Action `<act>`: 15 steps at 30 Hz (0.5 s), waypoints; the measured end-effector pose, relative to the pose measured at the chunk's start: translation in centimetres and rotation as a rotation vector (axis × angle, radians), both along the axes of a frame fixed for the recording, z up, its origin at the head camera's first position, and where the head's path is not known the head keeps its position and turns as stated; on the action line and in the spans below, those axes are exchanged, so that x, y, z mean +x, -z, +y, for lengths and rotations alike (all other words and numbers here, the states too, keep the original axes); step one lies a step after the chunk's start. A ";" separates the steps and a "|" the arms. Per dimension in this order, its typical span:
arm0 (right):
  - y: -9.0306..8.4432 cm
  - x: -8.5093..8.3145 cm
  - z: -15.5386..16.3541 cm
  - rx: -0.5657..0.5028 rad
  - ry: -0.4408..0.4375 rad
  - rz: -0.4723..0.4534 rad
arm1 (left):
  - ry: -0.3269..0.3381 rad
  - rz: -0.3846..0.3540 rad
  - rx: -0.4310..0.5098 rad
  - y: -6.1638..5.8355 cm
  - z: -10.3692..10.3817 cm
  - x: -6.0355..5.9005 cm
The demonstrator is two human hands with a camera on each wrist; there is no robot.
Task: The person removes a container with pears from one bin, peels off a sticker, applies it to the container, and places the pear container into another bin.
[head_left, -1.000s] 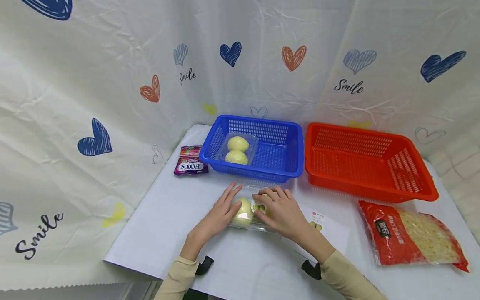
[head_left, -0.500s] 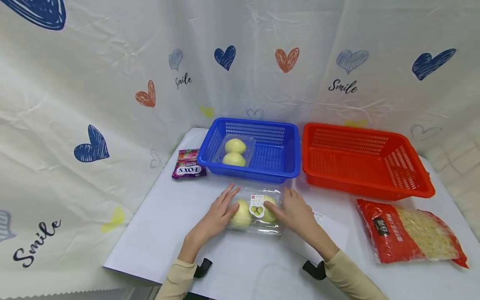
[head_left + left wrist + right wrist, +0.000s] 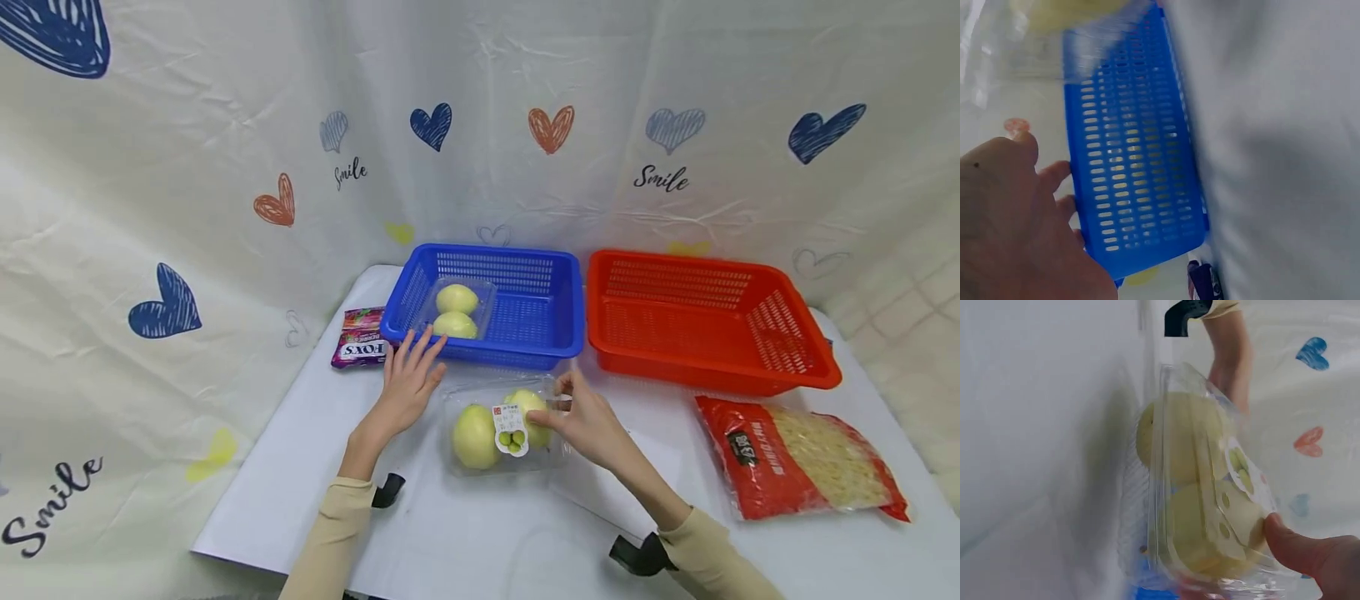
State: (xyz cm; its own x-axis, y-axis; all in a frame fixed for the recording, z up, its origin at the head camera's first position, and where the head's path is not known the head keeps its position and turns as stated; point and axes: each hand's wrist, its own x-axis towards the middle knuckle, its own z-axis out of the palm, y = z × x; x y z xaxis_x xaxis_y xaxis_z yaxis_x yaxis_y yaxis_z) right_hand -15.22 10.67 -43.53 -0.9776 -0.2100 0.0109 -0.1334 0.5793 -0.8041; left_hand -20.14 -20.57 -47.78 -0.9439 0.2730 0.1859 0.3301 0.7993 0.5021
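Note:
A clear plastic box (image 3: 498, 429) with two pale green pears and a label sticker is tilted up just above the white table (image 3: 480, 533). My right hand (image 3: 567, 408) pinches its right end; the thumb (image 3: 1310, 556) presses on the lid of the box (image 3: 1204, 494). My left hand (image 3: 411, 367) is off the box, fingers spread, at the front left corner of the blue basket (image 3: 558, 333). That basket wall (image 3: 1135, 169) fills the left wrist view beside my left hand (image 3: 1022, 231). A second pear box (image 3: 455, 310) lies inside the blue basket.
An empty red basket (image 3: 705, 375) stands right of the blue one. A purple candy bag (image 3: 360, 347) lies at the far left, a red noodle bag (image 3: 795, 458) at the right. A white card (image 3: 645, 458) lies behind my right hand. A heart-print curtain surrounds the table.
My left hand has let go of the pear box and moved up and left to the blue basket. My right hand now holds the box alone, lifted and tilted.

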 end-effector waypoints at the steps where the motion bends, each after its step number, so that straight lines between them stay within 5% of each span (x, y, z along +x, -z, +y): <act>1: -0.8 0.2 0.5 -0.003 -0.008 0.046 | -0.009 -0.006 -0.019 0.1 -0.2 0.0; 4: -3.8 0.4 2.9 -0.012 -0.020 0.180 | -0.021 -0.011 -0.031 0.2 -0.3 0.0; 8: -8.6 -1.0 7.7 0.062 0.094 0.398 | -0.007 -0.018 -0.018 0.2 -0.1 -0.1; 12: -11.9 -4.7 12.9 0.205 0.186 0.613 | -0.010 -0.026 -0.009 0.1 0.1 0.0; 15: -13.0 -7.9 16.4 0.361 0.155 0.642 | -0.015 -0.029 -0.025 0.3 0.1 0.1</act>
State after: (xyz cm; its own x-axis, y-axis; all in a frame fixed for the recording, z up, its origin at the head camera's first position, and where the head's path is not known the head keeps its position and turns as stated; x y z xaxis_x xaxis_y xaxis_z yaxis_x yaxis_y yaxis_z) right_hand -23.15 27.04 -30.56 -0.8208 -0.1687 0.5457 -0.4073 0.8426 -0.3523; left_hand -20.04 -20.42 -48.08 -0.9529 0.2626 0.1519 0.3033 0.8166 0.4911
